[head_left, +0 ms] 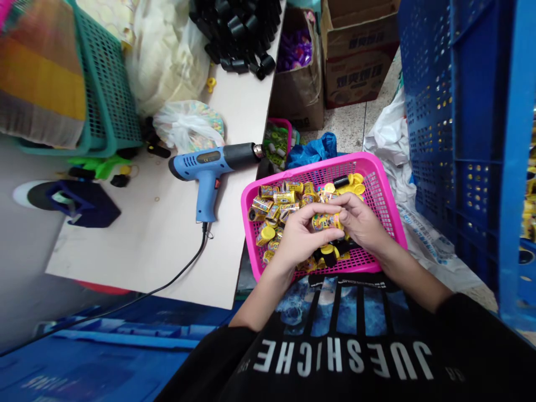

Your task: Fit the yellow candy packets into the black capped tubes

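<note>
My left hand [299, 237] and right hand [360, 223] meet over my lap, fingers of both closed on one small yellow-labelled tub [326, 221] held between them. It hovers just above the pink basket [383, 181], which is filled with more of the same tubs, loose yellow lids [265, 233] and a few black pieces. The basket sits at the edge of the tabletop [167, 240]. On the tabletop, just to the left of the basket, lies a blue heat gun [209, 166], its nozzle pointing right. A tall blue crate [439, 111] stands to my right.
</note>
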Demonstrator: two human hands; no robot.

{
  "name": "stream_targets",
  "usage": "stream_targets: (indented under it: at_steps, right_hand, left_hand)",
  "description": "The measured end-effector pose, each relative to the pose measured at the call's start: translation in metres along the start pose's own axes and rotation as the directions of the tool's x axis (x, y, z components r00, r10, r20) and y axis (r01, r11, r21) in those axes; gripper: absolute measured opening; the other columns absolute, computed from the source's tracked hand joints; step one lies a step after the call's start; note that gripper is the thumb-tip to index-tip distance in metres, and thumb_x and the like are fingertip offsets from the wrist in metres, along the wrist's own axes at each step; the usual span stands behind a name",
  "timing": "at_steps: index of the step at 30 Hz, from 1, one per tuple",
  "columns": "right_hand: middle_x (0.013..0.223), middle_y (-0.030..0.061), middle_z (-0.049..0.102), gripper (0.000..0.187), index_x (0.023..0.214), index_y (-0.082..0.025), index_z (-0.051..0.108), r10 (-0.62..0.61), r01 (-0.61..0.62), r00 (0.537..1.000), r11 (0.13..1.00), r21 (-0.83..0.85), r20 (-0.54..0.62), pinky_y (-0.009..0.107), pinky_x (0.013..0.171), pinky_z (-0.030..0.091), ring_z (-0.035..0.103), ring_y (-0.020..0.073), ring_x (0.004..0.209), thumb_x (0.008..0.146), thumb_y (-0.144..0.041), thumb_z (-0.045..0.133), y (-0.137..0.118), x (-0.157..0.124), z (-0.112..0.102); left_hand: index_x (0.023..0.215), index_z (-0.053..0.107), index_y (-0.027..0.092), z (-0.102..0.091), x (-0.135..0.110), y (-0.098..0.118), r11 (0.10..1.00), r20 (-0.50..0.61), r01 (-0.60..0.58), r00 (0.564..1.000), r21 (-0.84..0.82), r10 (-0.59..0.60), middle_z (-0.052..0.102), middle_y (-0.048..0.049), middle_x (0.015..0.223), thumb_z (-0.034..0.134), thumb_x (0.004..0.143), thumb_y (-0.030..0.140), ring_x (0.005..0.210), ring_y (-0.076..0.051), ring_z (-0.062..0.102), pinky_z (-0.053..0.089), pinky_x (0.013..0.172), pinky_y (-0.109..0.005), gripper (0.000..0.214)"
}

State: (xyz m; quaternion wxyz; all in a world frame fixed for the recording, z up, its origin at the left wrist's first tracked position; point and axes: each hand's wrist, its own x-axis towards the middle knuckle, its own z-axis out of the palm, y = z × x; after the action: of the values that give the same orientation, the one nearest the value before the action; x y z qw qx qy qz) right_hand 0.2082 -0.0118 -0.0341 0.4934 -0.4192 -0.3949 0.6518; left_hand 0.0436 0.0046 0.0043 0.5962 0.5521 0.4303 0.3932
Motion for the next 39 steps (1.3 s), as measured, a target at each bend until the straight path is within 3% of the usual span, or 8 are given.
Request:
stream_targets:
  at_steps: [6,10,17,23,26,29,34,39]
  right_hand:
    - [0.100,0.0059,0.071,0.053,0.111,-0.026,0.067,0.077,-0.074,0.996,0.994,0.075,-0.039,0.035,0.074,0.059,0.070,0.0194,0.086,0.093,-0.074,0.051,-0.017,0.000,-0.011]
    - [0.099,0.0042,0.072,0.038,0.107,-0.025,0.068,-0.036,-0.023,0.974,0.966,-0.257,-0.223,0.032,0.075,0.057,0.069,0.0175,0.085,0.095,-0.060,0.058,-0.029,0.002,-0.031]
    - [0.110,0.0146,0.074,0.019,0.107,-0.018,0.074,0.045,-0.011,0.999,0.208,-0.978,-0.002,0.050,0.095,0.052,0.066,0.0327,0.106,0.091,-0.026,0.069,-0.020,0.008,-0.034]
    - [0.110,0.0180,0.076,0.023,0.113,-0.015,0.071,0.137,0.018,0.991,-0.128,-0.992,0.000,0.046,0.084,0.052,0.066,0.0354,0.105,0.091,-0.019,0.066,-0.008,0.012,-0.032]
    - [0.091,0.0142,0.078,0.019,0.096,-0.019,0.074,0.082,-0.045,0.995,-0.107,-0.993,-0.054,0.044,0.077,0.051,0.068,0.0310,0.088,0.096,-0.021,0.055,-0.008,0.016,-0.035]
    - [0.087,0.0118,0.077,0.015,0.092,-0.020,0.073,-0.054,-0.052,0.997,0.018,-0.998,-0.053,0.045,0.078,0.052,0.068,0.0314,0.087,0.093,-0.022,0.059,-0.016,0.015,-0.034]
    - [0.105,0.0084,0.077,0.006,0.090,-0.025,0.069,-0.384,0.323,0.896,0.221,-0.920,0.223,0.048,0.098,0.050,0.067,0.0290,0.105,0.094,-0.026,0.064,-0.039,-0.002,-0.018]
    - [0.121,0.0054,0.073,0.007,0.096,-0.030,0.072,-0.383,0.472,0.868,0.441,-0.763,0.316,0.050,0.107,0.046,0.063,0.0289,0.119,0.091,-0.035,0.074,-0.052,-0.014,-0.004]
  left_hand:
    - [0.116,0.068,0.026,-0.009,-0.004,-0.009,0.999,0.039,0.001,0.999,-0.051,0.001,0.069,-0.0058,0.116,0.079,0.085,0.048,0.096,-0.019,0.067,0.056,0.083,-0.031,0.040]
    - [0.125,0.061,0.029,-0.046,-0.009,0.001,0.967,-0.036,-0.114,0.991,0.229,0.126,0.065,-0.0055,0.121,0.073,0.090,0.043,0.108,-0.022,0.063,0.052,0.096,-0.034,0.039]
    - [0.130,0.066,0.025,-0.074,-0.003,-0.005,0.561,-0.029,-0.051,0.991,0.826,0.132,0.061,-0.0134,0.144,0.062,0.097,0.039,0.138,-0.036,0.047,0.031,0.119,-0.060,0.036]
    - [0.122,0.074,0.025,-0.075,-0.001,-0.011,0.629,-0.070,-0.046,0.985,0.776,0.158,0.064,-0.0095,0.146,0.060,0.099,0.038,0.140,-0.030,0.052,0.035,0.120,-0.056,0.030]
    - [0.108,0.077,0.024,-0.068,-0.008,-0.001,0.763,-0.259,-0.054,0.923,0.644,0.284,0.077,-0.0059,0.118,0.061,0.099,0.038,0.116,-0.023,0.067,0.049,0.109,-0.044,0.024]
    - [0.105,0.078,0.024,-0.041,-0.016,0.004,0.923,-0.263,-0.015,0.957,0.384,0.125,0.079,-0.0045,0.103,0.064,0.098,0.039,0.093,-0.019,0.072,0.056,0.091,-0.036,0.022]
    - [0.122,0.070,0.023,0.008,-0.011,0.001,0.995,-0.149,0.096,0.984,-0.002,-0.095,0.077,-0.0055,0.100,0.078,0.087,0.037,0.089,-0.017,0.073,0.060,0.077,-0.030,0.039]
    - [0.117,0.070,0.022,0.006,-0.002,0.004,0.995,-0.269,0.051,0.961,-0.085,-0.072,0.072,-0.0002,0.086,0.079,0.084,0.026,0.073,-0.011,0.068,0.055,0.067,-0.023,0.034]
